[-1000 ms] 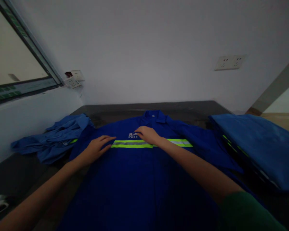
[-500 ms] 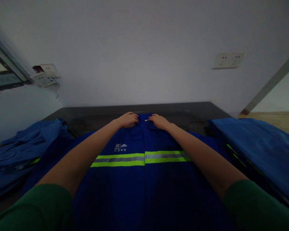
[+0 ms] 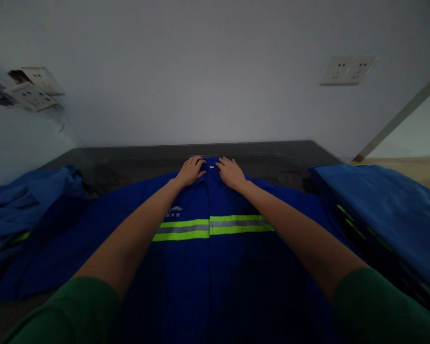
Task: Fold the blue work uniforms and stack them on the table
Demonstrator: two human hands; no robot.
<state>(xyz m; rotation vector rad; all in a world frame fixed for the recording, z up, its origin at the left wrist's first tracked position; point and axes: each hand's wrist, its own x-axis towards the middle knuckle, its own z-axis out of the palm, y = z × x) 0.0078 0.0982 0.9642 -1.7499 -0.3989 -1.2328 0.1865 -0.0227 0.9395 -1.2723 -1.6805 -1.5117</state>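
Note:
A dark blue work jacket [image 3: 179, 267] lies front side up, its sleeves spread to both sides. Across the chest runs a yellow-green and grey reflective band [image 3: 186, 229], with a white logo above it, partly behind my left forearm. My left hand [image 3: 191, 171] rests on the left side of the collar [image 3: 211, 162], fingers stretched out and thumb apart. On the collar's right side lies my right hand [image 3: 231, 173], palm down with its fingers spread. Between the hands shows a small white label [image 3: 211, 167]. The jacket's lower part is in deep shadow.
A dark, glossy table [image 3: 136, 157] stands against a pale wall [image 3: 200, 71]. Rumpled blue garments [image 3: 32, 196] lie on the left, and a flat stack of folded blue clothing [image 3: 387, 196] is on the right. Wall sockets [image 3: 348, 70] are mounted above.
My hands have gone from curled fingers at the collar to flatter, spread fingers on it. More of the left sleeve shows, and the view has shifted slightly.

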